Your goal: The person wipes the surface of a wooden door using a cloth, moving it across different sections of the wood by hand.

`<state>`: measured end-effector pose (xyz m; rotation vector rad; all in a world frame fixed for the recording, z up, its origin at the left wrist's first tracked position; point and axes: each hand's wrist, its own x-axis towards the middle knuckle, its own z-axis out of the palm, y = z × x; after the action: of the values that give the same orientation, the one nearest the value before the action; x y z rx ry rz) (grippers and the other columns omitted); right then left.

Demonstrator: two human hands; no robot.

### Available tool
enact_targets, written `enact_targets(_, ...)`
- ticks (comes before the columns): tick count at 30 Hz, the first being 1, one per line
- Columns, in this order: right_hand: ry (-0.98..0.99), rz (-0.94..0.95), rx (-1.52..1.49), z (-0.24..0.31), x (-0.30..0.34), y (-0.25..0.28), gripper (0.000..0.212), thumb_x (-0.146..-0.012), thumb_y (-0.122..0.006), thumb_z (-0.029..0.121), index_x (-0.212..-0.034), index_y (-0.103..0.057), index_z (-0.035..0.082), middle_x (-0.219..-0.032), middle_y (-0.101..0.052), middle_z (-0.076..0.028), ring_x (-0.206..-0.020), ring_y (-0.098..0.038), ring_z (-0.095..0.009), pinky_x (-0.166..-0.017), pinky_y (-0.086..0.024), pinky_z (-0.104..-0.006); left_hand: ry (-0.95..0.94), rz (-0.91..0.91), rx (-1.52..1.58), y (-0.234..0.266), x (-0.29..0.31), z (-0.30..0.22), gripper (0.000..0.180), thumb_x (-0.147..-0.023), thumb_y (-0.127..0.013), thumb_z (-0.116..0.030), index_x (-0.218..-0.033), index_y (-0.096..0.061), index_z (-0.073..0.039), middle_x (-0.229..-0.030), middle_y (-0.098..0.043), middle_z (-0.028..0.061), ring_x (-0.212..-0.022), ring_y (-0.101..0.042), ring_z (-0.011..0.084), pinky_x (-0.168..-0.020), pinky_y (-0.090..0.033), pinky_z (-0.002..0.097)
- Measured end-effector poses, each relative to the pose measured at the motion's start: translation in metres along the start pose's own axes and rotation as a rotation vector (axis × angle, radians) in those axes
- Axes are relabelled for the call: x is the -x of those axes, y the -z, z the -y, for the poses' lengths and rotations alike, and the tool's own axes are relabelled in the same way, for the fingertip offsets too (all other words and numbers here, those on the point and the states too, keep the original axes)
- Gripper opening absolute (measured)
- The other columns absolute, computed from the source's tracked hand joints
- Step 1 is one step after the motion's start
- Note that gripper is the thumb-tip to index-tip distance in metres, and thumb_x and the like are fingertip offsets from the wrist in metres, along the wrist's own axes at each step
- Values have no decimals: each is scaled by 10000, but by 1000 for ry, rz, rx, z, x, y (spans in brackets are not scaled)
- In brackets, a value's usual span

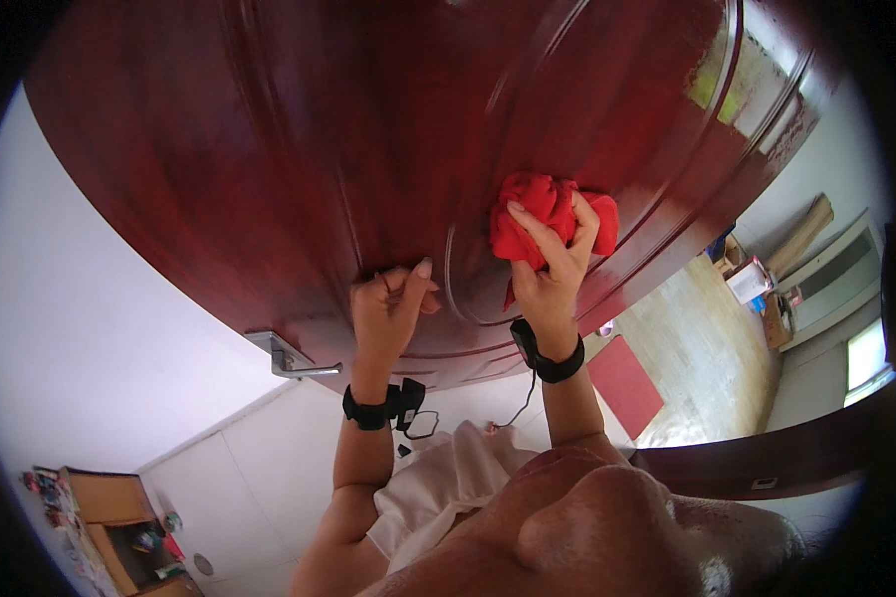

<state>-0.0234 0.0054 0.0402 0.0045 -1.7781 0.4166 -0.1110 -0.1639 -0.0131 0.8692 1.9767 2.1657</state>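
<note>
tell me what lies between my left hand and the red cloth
The head view shows no separate object between the left hand and red cloth, only the dark red panelled door with its curved moulding.

Bright red cloth (528,195), streaky dark-red door (408,129), black wristbands (563,366)

The dark red door (408,129) is gleaming with a smooth, glossy, wood-like finish, its moulded grooves catching streaks of light, while the crumpled red cloth (535,192) is showing soft, matt folds! Now the door handle (291,364) is glinting in smooth, silvery metal, and the black wrist straps (365,413) are looking like matt fabric. The white garment (443,466) is showing as thin, wrinkled cloth, and the pale floor (712,348) is giving off a faint, wood-like sheen.
</note>
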Motion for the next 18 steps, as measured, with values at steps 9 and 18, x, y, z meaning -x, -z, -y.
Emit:
enact_targets(9, -288, 615, -311, 6, 133, -6, 510, -699, -666, -123, -1128, -742, 143, -1270, -572, -123, -1146, -579, -296, -965, -499, -381, -54, 58, 5, 4, 4, 8, 293, -1003, -615, -222, -866, -721, 15, -703, -707, 74, -635, -669, 123, -635, -542, 252)
enact_targets(18, -478, 378, -787, 38, 79, -6, 514, -846, -639, -93, -1320, -608, 104, -1373, -507, -111, -1232, -549, -270, -1017, -481, -372, -194, 110, 91, 13, 48, 5, 493, -968, -605, -192, -1407, -482, -5, -1318, -579, 133, -1158, -590, 178, -954, -489, 297)
